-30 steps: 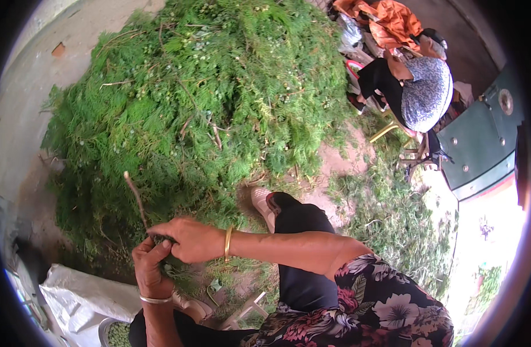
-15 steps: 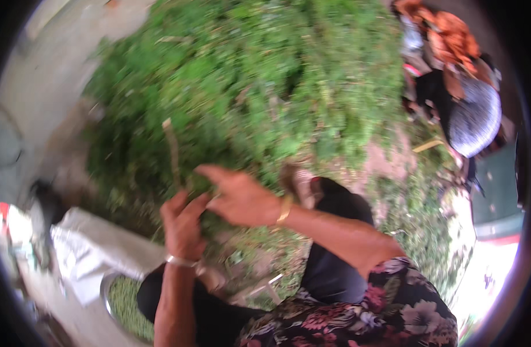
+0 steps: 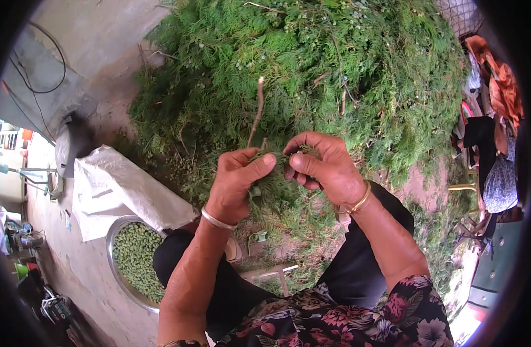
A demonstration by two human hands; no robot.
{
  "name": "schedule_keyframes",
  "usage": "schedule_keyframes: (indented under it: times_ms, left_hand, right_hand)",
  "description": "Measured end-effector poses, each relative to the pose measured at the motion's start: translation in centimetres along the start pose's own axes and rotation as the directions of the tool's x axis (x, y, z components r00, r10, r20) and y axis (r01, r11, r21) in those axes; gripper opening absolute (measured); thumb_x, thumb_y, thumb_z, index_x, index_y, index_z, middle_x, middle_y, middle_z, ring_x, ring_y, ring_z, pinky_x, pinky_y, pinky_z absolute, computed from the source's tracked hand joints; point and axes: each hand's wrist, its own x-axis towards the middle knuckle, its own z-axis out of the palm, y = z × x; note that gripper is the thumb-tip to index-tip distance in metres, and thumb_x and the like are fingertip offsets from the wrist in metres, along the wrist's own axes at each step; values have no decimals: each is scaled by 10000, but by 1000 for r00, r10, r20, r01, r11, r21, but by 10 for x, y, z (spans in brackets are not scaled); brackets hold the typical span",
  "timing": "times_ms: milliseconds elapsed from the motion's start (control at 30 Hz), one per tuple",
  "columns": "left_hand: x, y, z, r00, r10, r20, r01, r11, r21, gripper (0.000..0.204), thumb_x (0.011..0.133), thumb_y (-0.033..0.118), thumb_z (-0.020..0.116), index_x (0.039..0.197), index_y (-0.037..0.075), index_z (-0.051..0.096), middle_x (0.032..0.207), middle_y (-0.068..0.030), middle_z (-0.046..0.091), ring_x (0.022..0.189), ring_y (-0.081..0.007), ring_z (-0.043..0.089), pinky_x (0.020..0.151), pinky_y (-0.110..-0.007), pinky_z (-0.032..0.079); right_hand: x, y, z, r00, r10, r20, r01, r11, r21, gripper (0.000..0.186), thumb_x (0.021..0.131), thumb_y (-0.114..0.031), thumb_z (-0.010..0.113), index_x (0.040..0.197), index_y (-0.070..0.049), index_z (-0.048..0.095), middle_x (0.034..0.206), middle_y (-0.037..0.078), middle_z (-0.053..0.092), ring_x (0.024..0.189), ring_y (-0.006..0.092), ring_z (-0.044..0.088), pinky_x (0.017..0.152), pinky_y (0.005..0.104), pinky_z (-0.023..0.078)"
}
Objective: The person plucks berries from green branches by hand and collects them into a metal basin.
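Note:
My left hand (image 3: 234, 185) is closed round a leafy evergreen branch (image 3: 258, 110), whose bare woody stem sticks up above the thumb. Green sprigs of it hang below the fingers. Close beside it, my right hand (image 3: 329, 168) has thumb and fingers bent together on the branch's foliage; exactly what lies between the fingertips is too small to make out. Both hands are over my lap, in front of a large heap of cut evergreen branches (image 3: 300, 52) dotted with small pale cones.
At my left a round metal basin (image 3: 111, 248) holds many small green cones (image 3: 138, 260). A white sack (image 3: 124, 185) lies against it. Black cable (image 3: 60, 63) loops over the concrete at far left. Another person in orange (image 3: 494, 75) is at the right edge. Green scraps litter the ground.
The view has shifted left and steadied. My right hand, earlier reaching across with a finger stretched out, has drawn back to the right and curled in. The left still grips the branch.

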Motion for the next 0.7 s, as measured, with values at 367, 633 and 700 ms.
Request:
schedule_keyframes:
  times_ms: [367,633,700]
  left_hand:
    - [-1,-8,5,997,-59,-56,52,992,-113,138,832,34,656,919,-72,635,814,-83,674,683,-135,658,602,-248,542]
    - [7,-21,-3,975,196,-101,-142,908,394,58,816,17,618,821,-40,630,721,-32,627,633,-75,560,544,-244,448]
    - [8,-19,-10,937,349,30,-216,508,834,119,838,42,610,901,-56,631,758,-49,648,686,-87,607,606,-238,495]
  right_hand:
    - [2,10,10,981,-189,37,185,871,-455,378,791,-182,761,1073,14,602,849,46,616,755,86,547,682,254,490]
    - [2,17,15,957,-289,9,244,787,-566,400,790,-77,718,1144,27,564,858,126,638,789,172,613,706,310,516]
    - [2,13,14,969,-242,-45,189,851,-489,355,813,-54,691,1134,31,566,838,130,649,744,168,619,674,297,516]
